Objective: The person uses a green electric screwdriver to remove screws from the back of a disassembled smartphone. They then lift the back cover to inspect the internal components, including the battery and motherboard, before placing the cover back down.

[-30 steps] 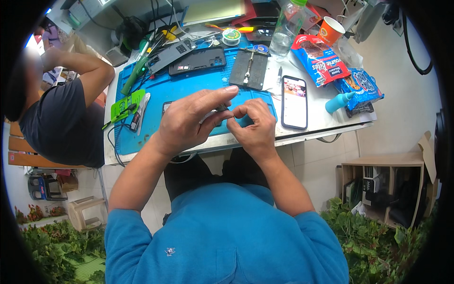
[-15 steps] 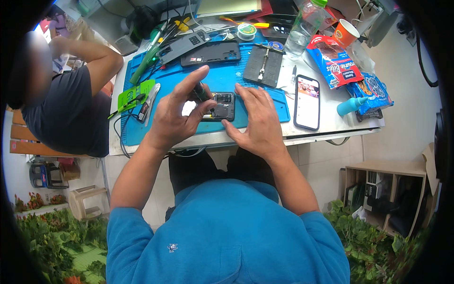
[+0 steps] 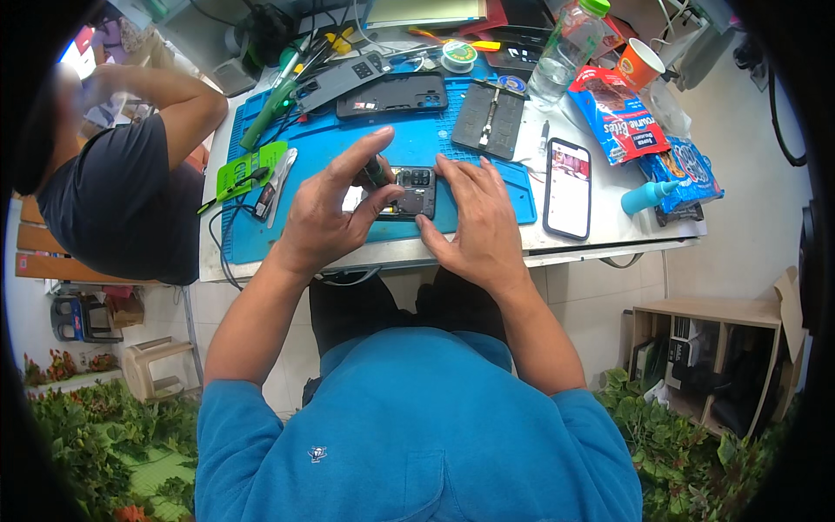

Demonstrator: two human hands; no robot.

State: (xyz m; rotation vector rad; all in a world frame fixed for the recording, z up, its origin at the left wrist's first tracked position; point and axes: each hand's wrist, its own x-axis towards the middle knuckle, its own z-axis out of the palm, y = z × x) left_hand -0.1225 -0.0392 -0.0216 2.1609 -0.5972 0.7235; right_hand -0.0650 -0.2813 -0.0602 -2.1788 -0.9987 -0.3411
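A dark phone with its back cover off [image 3: 416,193] lies on the blue work mat [image 3: 304,157] in front of me, inner parts and camera lenses showing. My left hand [image 3: 326,204] pinches a dark green screwdriver [image 3: 376,172], tilted over the phone's left part. The driver's tip is hard to make out, and my fingers hide some of the phone. At the phone's right end, my right hand [image 3: 477,217] holds it steady, thumb at the near corner and forefinger at the far one, the other fingers stretched along the mat.
Beyond the phone lie a black back cover [image 3: 391,96], a grey phone panel [image 3: 344,81] and a black holder [image 3: 489,118]. To the right are a lit smartphone [image 3: 567,190], a teal bottle [image 3: 648,197], snack packs [image 3: 617,117] and a water bottle [image 3: 565,52]. Another person [image 3: 130,183] sits at left.
The view has shifted slightly. My left hand still holds the screwdriver over the phone, its handle leaning a little differently; my right hand stays at the phone's right end.
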